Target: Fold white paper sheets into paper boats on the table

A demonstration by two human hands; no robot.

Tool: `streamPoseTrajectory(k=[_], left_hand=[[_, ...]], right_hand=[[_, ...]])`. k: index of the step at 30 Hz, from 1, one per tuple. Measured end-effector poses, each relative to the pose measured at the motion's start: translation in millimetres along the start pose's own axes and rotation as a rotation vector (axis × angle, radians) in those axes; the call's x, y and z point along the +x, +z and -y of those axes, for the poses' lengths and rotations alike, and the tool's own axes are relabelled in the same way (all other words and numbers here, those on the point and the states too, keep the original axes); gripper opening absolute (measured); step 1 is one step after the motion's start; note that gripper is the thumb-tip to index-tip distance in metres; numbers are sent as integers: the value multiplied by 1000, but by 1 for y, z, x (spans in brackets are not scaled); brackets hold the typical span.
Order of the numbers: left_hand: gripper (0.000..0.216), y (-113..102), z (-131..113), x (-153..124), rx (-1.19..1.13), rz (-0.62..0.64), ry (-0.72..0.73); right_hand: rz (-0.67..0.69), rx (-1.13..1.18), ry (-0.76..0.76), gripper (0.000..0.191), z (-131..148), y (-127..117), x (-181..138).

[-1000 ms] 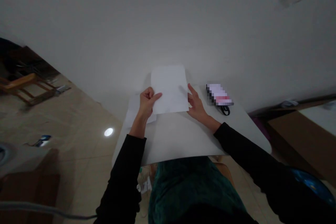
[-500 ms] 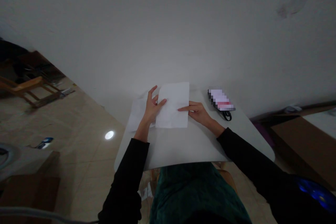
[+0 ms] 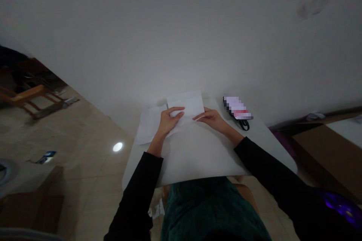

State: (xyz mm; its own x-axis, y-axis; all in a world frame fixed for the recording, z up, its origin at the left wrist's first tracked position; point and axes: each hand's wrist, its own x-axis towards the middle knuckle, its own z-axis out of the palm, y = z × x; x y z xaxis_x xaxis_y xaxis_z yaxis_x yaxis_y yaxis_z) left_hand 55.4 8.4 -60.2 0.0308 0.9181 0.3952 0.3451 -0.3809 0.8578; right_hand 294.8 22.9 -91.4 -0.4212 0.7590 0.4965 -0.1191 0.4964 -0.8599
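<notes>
A sheet of white paper [image 3: 186, 100] is between my two hands above the white table, its near part bent or tilted. My left hand [image 3: 169, 121] is at its left side, with index finger and thumb brought close together on the paper. My right hand [image 3: 212, 119] grips the right edge, thumb in front and other fingers partly behind the sheet. Another white paper [image 3: 149, 123] lies on the table just left of my left hand. Faint lighting hides the exact fold lines.
On the right of the white table [image 3: 195, 158] lies a blurred-out phone-like item [image 3: 237, 107] with a black strap [image 3: 245, 124]. A pale wall rises behind the table. A wooden chair [image 3: 34, 94] stands at far left, and a brown cardboard surface [image 3: 325, 150] at right.
My left hand's raised, spread fingers have come down and closed toward the thumb on the paper. The sheet now appears shorter, its lower part bent. My right hand has barely moved.
</notes>
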Motion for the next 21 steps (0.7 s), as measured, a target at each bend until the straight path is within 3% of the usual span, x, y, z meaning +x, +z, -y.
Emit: streamPoseTrajectory(k=[8,13,16,18,21], left_hand=[[45,1,9,-2,-243,120,-146],[45,4,9,2,-143,111,0],[45,2,6,3,-169,140,22],[41,-2,6,2,-189,149,-43],[52,-10,6,2,-181,122,-115]], right_hand=[[-182,15,51,29,1,0,2],[-267,15,81,35,5,-5,2],[-253,-19,117,35,5,-9,3],[-221,-35,127,34,5,-12,3],[-164,-51,156,35,7,-18,2]])
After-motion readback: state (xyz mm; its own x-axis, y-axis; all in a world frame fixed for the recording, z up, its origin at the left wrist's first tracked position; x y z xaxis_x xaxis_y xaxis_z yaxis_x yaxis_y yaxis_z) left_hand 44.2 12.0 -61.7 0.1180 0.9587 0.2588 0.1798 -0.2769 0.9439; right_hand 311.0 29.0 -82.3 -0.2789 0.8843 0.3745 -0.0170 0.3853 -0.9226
